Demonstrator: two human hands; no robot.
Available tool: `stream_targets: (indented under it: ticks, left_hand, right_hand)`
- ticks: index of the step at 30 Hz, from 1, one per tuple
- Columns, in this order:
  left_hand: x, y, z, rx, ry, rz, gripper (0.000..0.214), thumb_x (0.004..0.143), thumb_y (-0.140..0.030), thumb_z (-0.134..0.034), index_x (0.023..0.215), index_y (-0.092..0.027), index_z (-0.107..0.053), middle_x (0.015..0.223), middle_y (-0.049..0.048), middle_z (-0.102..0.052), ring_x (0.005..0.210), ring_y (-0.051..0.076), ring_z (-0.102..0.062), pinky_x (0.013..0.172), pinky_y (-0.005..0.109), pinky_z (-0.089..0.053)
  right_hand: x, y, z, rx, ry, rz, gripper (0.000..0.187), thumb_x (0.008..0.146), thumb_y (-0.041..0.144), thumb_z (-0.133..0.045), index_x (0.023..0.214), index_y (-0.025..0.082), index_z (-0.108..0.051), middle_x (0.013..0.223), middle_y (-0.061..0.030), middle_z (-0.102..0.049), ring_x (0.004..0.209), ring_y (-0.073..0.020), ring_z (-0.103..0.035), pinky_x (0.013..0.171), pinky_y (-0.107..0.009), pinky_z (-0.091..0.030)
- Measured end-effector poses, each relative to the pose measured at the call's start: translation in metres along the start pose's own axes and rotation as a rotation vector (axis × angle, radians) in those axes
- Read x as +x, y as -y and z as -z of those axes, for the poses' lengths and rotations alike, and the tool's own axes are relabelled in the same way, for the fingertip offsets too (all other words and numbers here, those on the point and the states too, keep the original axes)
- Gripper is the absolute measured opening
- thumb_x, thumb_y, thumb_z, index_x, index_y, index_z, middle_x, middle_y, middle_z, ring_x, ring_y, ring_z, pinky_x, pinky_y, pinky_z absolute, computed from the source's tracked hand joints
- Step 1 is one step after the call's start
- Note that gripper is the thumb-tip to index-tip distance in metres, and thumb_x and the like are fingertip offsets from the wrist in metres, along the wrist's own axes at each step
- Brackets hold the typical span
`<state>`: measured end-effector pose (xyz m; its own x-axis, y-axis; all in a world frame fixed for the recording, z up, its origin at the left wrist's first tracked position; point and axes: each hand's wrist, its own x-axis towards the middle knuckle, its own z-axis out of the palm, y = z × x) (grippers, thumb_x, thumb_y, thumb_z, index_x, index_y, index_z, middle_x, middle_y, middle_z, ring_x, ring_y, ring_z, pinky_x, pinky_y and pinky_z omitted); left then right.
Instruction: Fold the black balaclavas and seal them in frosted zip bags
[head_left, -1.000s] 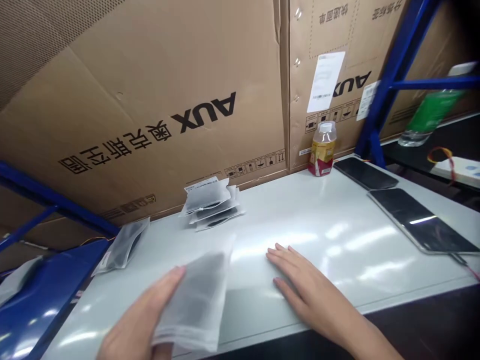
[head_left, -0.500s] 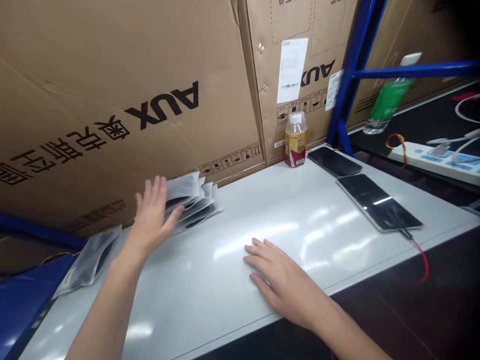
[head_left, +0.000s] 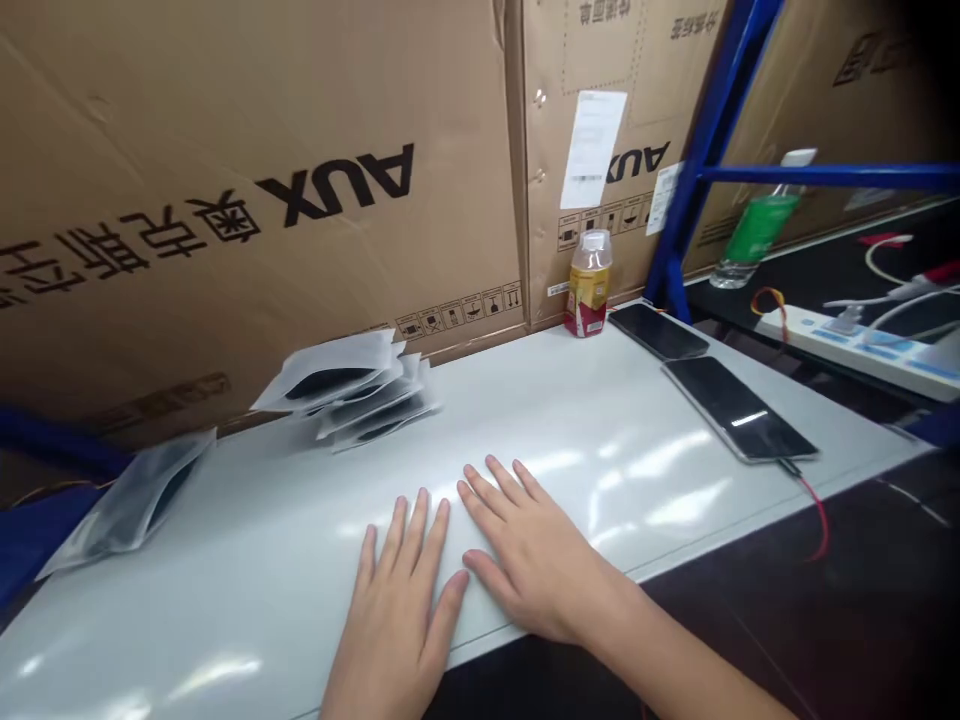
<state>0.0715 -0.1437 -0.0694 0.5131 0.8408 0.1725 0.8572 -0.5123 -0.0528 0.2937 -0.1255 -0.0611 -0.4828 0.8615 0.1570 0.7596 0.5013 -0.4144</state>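
My left hand [head_left: 397,600] and my right hand [head_left: 532,570] lie flat side by side on a pale grey table top [head_left: 592,450], fingers spread and holding nothing. The nearest things to them are several flat, frosted zip pouches with dark contents, stacked in a loose fan [head_left: 360,395] beyond my fingers. The top pouch [head_left: 326,375] overhangs the stack on its left. One more frosted pouch [head_left: 131,505] lies alone near the table's left end.
Two black smartphones [head_left: 658,330] [head_left: 739,408] lie at the back right, the nearer one with a red cable [head_left: 814,510]. A capped drink bottle [head_left: 587,285] stands against large AUX cardboard boxes [head_left: 262,200]. A blue rack upright [head_left: 705,150] and a power strip [head_left: 855,350] stand to the right.
My left hand has let go of its pouch, which now lies on top of the stack. That hand has moved from the stack to rest beside my right hand.
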Motion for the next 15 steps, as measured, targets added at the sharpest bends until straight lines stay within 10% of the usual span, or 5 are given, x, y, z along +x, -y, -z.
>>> stream_targets:
  ticks: [15]
  left_hand:
    - [-0.003,-0.008,0.014,-0.186,0.049,0.109,0.066,0.11,-0.05,-0.042,0.169,-0.031,-0.022,0.175,0.0049,-0.025,0.161,0.035,-0.024,0.126,0.065,-0.031]
  right_hand:
    - [-0.001,-0.001,-0.011,-0.234,0.049,0.056,0.06,0.111,0.045,-0.035,0.169,0.028,-0.027,0.176,-0.0047,-0.021,0.162,-0.0361,-0.018,0.128,-0.063,-0.027]
